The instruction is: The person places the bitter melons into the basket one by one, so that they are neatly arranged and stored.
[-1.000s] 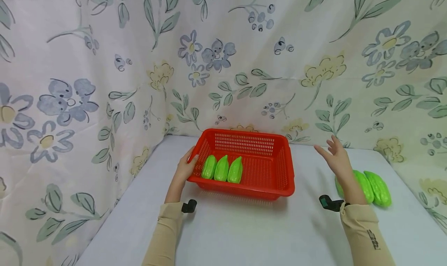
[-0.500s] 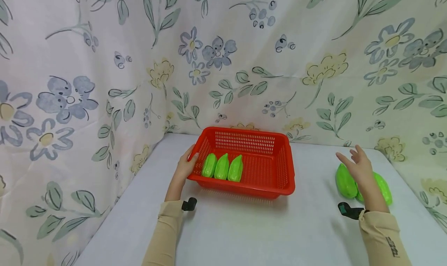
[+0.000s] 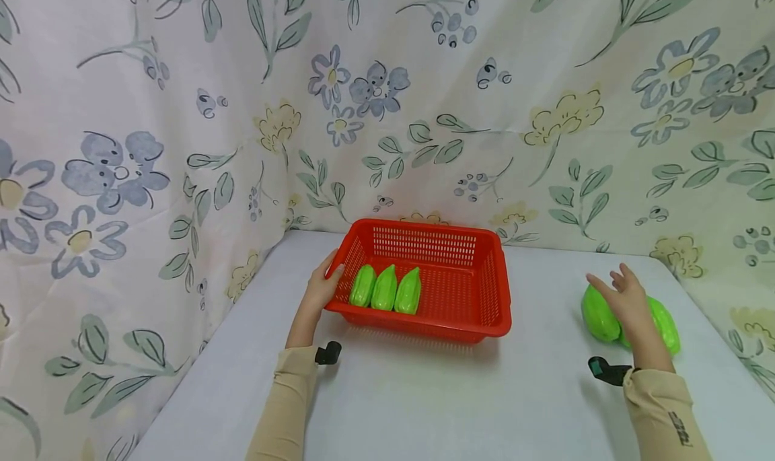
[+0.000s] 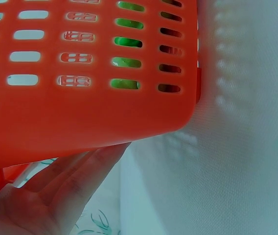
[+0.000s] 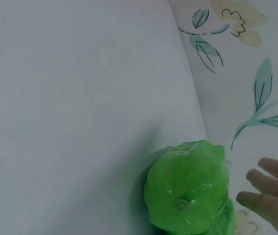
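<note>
A red plastic basket [image 3: 436, 323] with slotted walls sits on the table; my left hand [image 3: 321, 289] grips its left rim, thumb over the edge. Seen from the left wrist, the fingers [image 4: 87, 174] lie beneath the rim. Three bright green, ridged gourds [image 3: 384, 289] lie side by side in the basket's left part. At the right, my right hand [image 3: 630, 303] hovers over more green gourds [image 3: 601, 315], its fingers spread and holding nothing. The hand and forearm partly hide these gourds. The right wrist view has one gourd [image 5: 188, 188] end-on, left of the fingertips.
The white-covered table [image 3: 424, 407] stretches in front of the basket and between it and the right-hand gourds. A floral curtain [image 3: 424, 111] hangs behind the table and along its left side. Each wrist carries a small black camera [image 3: 327, 354].
My right hand has moved right and a little down, to over the gourds, mostly in the first half second. The left hand and basket stay in place.
</note>
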`<state>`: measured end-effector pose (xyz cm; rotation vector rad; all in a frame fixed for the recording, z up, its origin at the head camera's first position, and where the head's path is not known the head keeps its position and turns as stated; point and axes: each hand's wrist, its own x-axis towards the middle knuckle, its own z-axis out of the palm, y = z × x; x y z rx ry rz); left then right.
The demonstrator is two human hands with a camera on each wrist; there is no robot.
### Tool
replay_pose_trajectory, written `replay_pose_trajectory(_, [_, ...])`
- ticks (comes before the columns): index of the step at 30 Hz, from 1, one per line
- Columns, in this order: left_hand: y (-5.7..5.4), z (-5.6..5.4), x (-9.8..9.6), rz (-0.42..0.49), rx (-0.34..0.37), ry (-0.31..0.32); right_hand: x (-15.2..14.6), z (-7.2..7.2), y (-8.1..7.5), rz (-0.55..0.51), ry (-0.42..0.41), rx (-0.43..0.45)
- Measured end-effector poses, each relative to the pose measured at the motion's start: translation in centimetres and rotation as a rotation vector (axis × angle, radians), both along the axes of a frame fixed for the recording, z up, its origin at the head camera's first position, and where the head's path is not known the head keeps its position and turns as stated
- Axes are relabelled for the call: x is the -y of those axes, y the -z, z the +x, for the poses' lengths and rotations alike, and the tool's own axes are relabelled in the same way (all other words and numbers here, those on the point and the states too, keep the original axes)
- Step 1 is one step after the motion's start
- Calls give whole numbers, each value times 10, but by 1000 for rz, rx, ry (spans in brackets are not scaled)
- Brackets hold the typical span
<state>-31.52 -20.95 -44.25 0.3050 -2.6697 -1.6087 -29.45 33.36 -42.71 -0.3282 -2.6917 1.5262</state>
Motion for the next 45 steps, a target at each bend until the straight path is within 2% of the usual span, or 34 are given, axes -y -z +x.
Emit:
replay_pose_trajectory(8, [1, -1, 0, 8, -19, 2, -4, -3, 14, -17, 9, 8])
replay_pose_trajectory(19, [1, -2, 0, 18, -10, 2, -3, -6, 29, -53, 24, 34])
replay_pose_trajectory(45, [0, -1, 1, 15, -23, 4, 9, -11, 38, -19, 48, -10])
